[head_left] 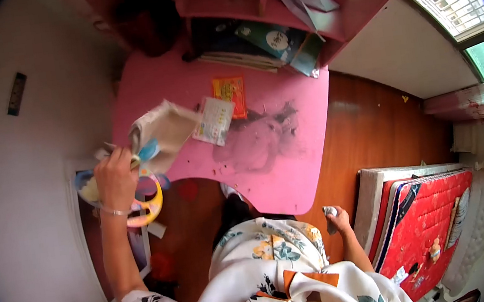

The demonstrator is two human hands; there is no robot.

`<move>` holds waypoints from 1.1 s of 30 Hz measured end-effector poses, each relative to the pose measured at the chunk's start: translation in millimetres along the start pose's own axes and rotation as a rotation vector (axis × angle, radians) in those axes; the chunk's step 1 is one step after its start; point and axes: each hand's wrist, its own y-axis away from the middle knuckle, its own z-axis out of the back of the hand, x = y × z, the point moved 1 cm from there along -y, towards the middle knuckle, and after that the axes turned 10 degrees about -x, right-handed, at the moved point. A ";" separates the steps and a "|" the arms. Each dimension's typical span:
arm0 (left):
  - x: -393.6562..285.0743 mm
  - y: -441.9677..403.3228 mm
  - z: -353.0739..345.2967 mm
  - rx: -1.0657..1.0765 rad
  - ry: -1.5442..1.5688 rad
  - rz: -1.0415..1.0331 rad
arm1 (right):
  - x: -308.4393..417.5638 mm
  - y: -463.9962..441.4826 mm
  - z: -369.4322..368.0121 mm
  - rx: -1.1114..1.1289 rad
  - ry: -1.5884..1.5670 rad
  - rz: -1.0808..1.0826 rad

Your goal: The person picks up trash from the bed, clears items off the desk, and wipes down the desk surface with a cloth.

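Observation:
My left hand [116, 178] is closed around a bunch of things at the left edge of the pink desk [194, 157]. A beige, bag-like piece [163, 134] sticks out over the desk from it, with a light blue piece [149, 150] by my fingers. A yellow-orange plastic ring [154, 206] hangs just below that hand; its kind is unclear. Near the desk's front right corner, my right hand [339, 219] grips a crumpled grey-white cloth [330, 219]. Dark smudges and small crumbs mark the desktop.
A patterned white packet [215, 121] overlaps an orange-red booklet [233, 94] on the desk. Behind stands a pink shelf [321, 12] with books [264, 44]. A red mattress [431, 218] leans at the right on the wooden floor [366, 116]. A wall [32, 178] borders the left side.

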 end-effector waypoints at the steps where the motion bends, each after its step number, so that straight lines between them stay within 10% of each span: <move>1: 1.6 -0.1 8.6 -0.042 0.023 0.014 | 1.7 2.7 -1.0 -0.010 -0.011 -0.014; 14: -8.6 -56.3 -41.0 0.046 1.457 0.873 | 38.0 73.4 -31.0 -0.106 -0.130 -0.138; 20: -27.5 -86.1 -95.8 -0.030 1.571 1.204 | 18.5 90.6 -45.4 -0.089 -0.104 -0.204; 33: -123.1 -169.4 -247.3 -0.407 1.864 0.817 | 41.7 40.7 -13.4 -0.135 -0.214 -0.237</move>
